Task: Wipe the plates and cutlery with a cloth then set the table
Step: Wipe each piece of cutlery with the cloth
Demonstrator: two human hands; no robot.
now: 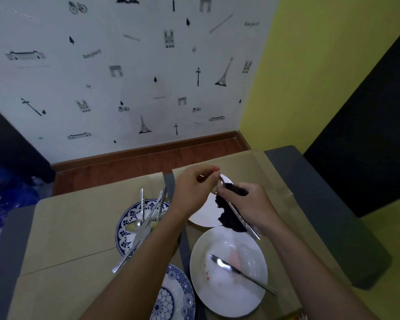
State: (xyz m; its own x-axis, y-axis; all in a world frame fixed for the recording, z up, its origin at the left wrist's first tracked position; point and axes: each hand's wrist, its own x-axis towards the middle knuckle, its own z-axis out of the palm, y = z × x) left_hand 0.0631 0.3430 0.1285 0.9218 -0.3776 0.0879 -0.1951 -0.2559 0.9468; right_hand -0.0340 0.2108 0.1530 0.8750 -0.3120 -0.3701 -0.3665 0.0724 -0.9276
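Head camera: a person wipes a spoon (222,182) held above the cardboard-covered worktop (79,227). The left hand (192,192) pinches it near the bowl, and the right hand (254,204) grips a dark cloth (229,215) bunched round the handle, whose tip pokes out below that hand's heel. A small white plate (201,215) lies directly beneath both hands. Nearer the person, below the right hand, a larger white plate (229,294) bears reddish smears and a single utensil (240,273) laid across it. Left of the left forearm, a blue-patterned plate (125,227) holds a heap of cutlery (146,225), and a second patterned plate (173,296) sits by the near edge. The cutlery-wiping step appears to be in hand, with the job at an early stage, as no place looks set. The next move likely calls for drawing the cloth down the handle against a firm left-hand pinch, then laying the spoon apart from the unwiped heap.
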